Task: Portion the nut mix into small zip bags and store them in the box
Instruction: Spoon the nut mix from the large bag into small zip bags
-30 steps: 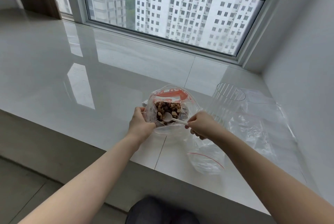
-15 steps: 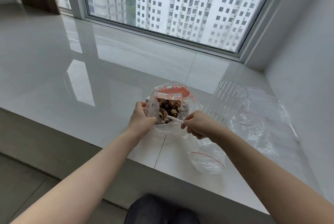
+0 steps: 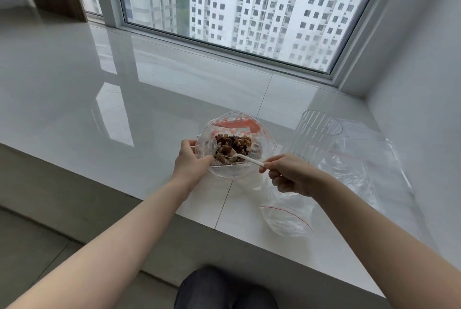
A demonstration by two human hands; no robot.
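On the wide white counter one large bag of nut mix stands open, its near-left rim pinched by the left hand. The right hand grips the handle end of one white spoon, whose bowl sits in the nuts. To scoop well, I would keep the mouth held wide and lift a level spoonful. One clear ribbed box stands to the right, beside loose clear plastic; one small zip bag lies nearest, apparently empty.
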